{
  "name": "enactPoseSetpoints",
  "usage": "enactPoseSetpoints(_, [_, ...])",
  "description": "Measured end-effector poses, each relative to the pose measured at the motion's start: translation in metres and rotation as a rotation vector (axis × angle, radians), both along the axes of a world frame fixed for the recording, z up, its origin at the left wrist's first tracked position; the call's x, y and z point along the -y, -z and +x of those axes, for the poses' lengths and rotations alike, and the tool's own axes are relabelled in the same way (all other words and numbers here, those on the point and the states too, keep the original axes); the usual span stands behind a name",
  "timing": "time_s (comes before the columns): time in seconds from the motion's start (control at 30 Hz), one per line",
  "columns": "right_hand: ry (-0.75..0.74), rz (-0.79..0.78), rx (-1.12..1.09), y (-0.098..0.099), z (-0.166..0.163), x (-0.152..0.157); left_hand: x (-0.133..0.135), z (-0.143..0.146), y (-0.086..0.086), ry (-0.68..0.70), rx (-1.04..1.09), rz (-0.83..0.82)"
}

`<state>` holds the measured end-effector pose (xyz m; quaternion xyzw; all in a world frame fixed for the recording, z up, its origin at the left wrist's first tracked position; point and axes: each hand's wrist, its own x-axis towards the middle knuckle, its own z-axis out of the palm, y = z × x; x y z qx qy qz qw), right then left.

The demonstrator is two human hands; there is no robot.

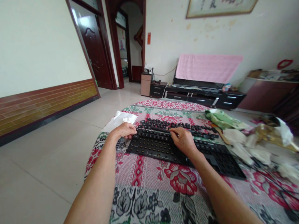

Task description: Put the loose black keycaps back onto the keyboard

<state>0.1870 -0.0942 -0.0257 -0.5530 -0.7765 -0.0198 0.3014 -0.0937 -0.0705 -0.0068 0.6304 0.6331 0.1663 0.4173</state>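
Note:
A black keyboard (pixel 154 148) lies at a slant on the flowered tablecloth, most of its key positions bare, with a row of keycaps (pixel 151 135) along its far left edge. My left hand (pixel 126 130) is at the far left corner of the keyboard, thumb and fingers pinched together. Above the middle of the far edge, my right hand (pixel 183 140) is also pinched closed. Whatever either hand grips is too small or hidden to name. Just beyond the keyboard, many loose black keycaps (pixel 161 123) are spread in a band.
White paper (pixel 120 119) lies left of the loose keycaps. To the right are a green cloth or bag (pixel 225 119), a brush-like wooden handle (pixel 221 135), pale gloves or cloths (pixel 238 144) and dark cables (pixel 272 180). A low black cabinet (pixel 196 99) stands beyond the table.

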Motion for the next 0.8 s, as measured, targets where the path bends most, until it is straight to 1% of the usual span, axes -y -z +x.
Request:
enactPoseSetpoints(0.1, [0.02, -0.008, 0.046, 0.003, 0.005, 0.002, 0.0, 0.001, 0.002, -0.009, -0.004, 0.0])
enactPoseSetpoints(0.3, [-0.015, -0.043, 0.119, 0.005, 0.007, 0.0, -0.006, 0.0, 0.009, -0.035, -0.019, 0.018])
enactPoseSetpoints(0.43, [0.011, -0.059, 0.127, 0.006, 0.007, 0.0, -0.006, 0.001, 0.008, -0.014, -0.036, 0.034])
enactPoseSetpoints(0.53, [0.025, -0.076, 0.128, 0.005, 0.006, 0.0, -0.006, 0.002, 0.005, -0.027, -0.079, 0.033])
enactPoseSetpoints(0.6, [0.035, -0.084, 0.125, 0.005, 0.006, 0.0, -0.009, 0.002, 0.004, -0.061, -0.115, 0.083])
enactPoseSetpoints(0.73, [0.049, -0.087, 0.114, 0.005, 0.006, 0.0, -0.024, 0.005, 0.004, -0.164, -0.234, 0.303])
enactPoseSetpoints(0.8, [0.048, -0.086, 0.113, 0.005, 0.006, 0.0, -0.033, 0.009, 0.004, -0.149, -0.284, 0.33])
